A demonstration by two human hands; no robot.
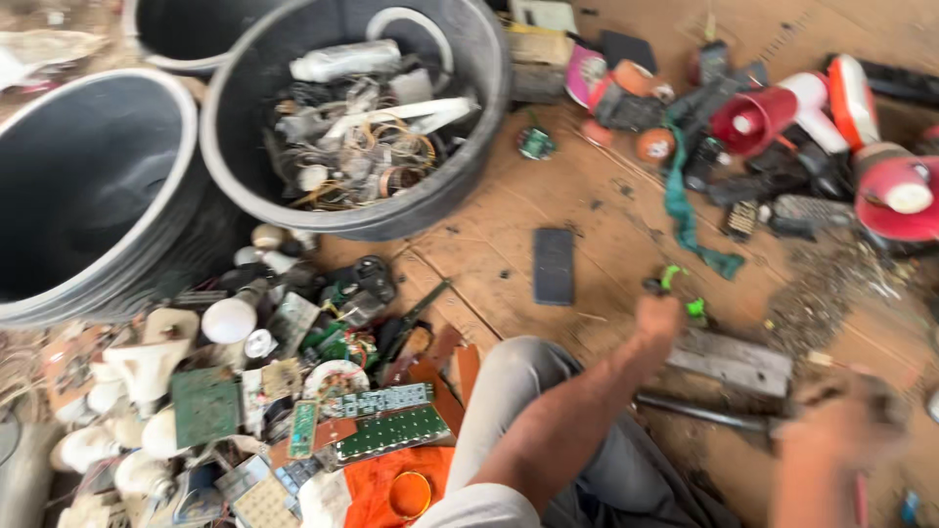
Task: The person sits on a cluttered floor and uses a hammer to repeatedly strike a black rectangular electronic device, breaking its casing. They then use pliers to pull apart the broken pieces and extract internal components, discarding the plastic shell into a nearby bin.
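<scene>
From the head camera, the left hand (657, 315) is seen closed around a small green-and-black part (675, 284), held above the cardboard floor (606, 210) near a dark flat slab (554, 265). The part seems light and stiff, best pinched by its body. The right hand (843, 422) is blurred; its grip cannot be told. A grey tub (469, 127) of scrap stands beyond.

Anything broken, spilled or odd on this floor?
Yes. Bare circuit boards and loose white bulbs lie heaped left of the person's knee, out of their housings. A grey tub holds tangled wire and scrap. The left hand holds a small green part; the right hand is blurred.
</scene>
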